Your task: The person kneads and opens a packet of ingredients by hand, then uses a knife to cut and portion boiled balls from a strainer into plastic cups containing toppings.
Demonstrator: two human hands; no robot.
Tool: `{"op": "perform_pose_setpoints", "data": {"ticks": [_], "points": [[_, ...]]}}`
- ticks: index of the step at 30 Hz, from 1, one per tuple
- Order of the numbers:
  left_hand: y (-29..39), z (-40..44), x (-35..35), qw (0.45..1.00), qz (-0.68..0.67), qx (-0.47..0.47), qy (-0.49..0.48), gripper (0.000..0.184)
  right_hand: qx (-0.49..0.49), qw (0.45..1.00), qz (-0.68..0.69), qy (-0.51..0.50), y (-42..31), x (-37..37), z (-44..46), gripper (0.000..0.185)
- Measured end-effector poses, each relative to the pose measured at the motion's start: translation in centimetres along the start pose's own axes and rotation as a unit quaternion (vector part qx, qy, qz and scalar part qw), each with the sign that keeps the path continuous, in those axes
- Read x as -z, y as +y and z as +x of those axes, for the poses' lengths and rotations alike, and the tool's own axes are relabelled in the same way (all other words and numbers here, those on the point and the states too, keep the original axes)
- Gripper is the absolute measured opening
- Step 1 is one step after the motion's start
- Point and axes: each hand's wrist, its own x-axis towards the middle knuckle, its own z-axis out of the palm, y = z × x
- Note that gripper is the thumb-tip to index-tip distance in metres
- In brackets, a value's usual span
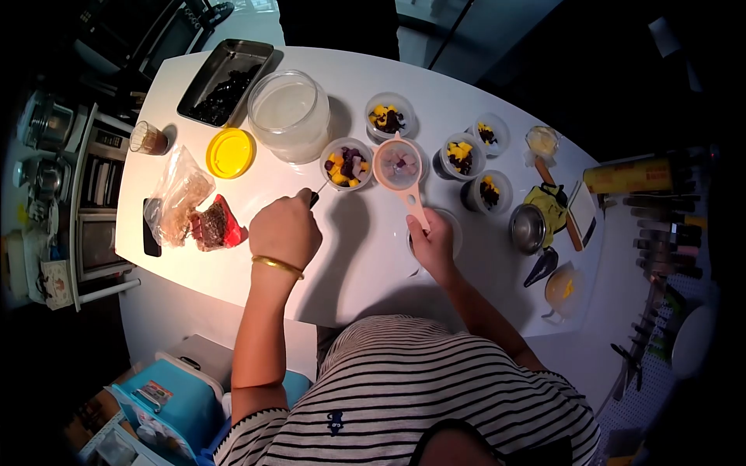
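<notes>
My left hand (286,237), with a gold bangle at the wrist, is closed round a black-handled metal utensil (315,197). Its thin tip reaches toward a clear plastic cup (346,165) of yellow, purple and dark pieces; the tip's shape is too small to tell. In my right hand (432,242) is the handle of a pink strainer (399,163). Pale purple cubes (401,164) lie in the strainer, which is just right of that cup and overlaps another clear cup behind it. A clear round container (444,233) shows partly behind my right hand.
Several filled cups (460,155) stand on the right of the white table (256,182). At the back left are a large clear jar (289,116), a metal tray (225,81) with dark jelly-like pieces and a yellow lid (231,152). A metal bowl (528,228) sits far right.
</notes>
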Motion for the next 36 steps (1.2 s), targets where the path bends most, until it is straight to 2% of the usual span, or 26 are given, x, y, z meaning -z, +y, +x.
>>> {"op": "perform_pose_setpoints", "data": {"ticks": [3, 5, 7, 11, 15, 19, 21, 26, 28, 31, 36], "points": [[-0.9, -1.1, 0.4, 0.997, -0.031, 0.001, 0.077, 0.022, 0.049, 0.997, -0.047, 0.020, -0.9, 0.0, 0.1, 0.011], [-1.1, -1.7, 0.8, 0.994, -0.048, 0.001, 0.099, 0.024, 0.042, 0.998, -0.047, 0.021, -0.9, -0.2, 0.1, 0.011], [-1.1, -2.3, 1.1, 0.981, -0.130, -0.021, 0.142, 0.029, 0.035, 0.998, -0.046, 0.021, -1.0, -0.4, 0.2, 0.011], [-0.1, -3.4, 1.0, 0.975, -0.178, -0.048, 0.126, 0.029, 0.060, 0.997, -0.053, 0.021, -0.4, -0.5, 0.2, 0.010], [1.3, -3.6, -0.1, 0.984, -0.156, -0.053, 0.061, 0.026, 0.089, 0.994, -0.057, 0.023, -0.6, -0.8, 0.1, 0.010], [1.9, -3.4, -1.1, 0.989, -0.143, -0.050, 0.001, 0.026, 0.067, 0.995, -0.072, 0.008, -0.8, -0.8, -0.3, 0.010], [2.4, -2.9, -1.7, 0.994, -0.104, -0.029, -0.016, 0.026, 0.125, 0.986, -0.109, 0.018, -1.2, -0.9, -0.3, 0.010], [2.6, -3.2, -2.4, 0.995, -0.099, -0.021, -0.018, 0.028, 0.134, 0.985, -0.107, 0.035, -0.4, -1.0, -0.2, 0.011], [2.2, -3.4, -2.6, 0.993, -0.114, 0.006, 0.008, 0.030, 0.125, 0.986, -0.106, 0.034, -0.3, -0.9, -0.2, 0.011], [1.4, -3.8, -2.9, 0.992, -0.111, -0.003, 0.057, 0.028, 0.125, 0.985, -0.117, 0.033, -0.4, -0.9, -0.1, 0.012], [0.8, -4.1, -1.9, 0.987, -0.141, 0.043, 0.064, 0.030, 0.091, 0.991, -0.092, 0.023, -0.2, -0.9, 0.0, 0.013]]}}
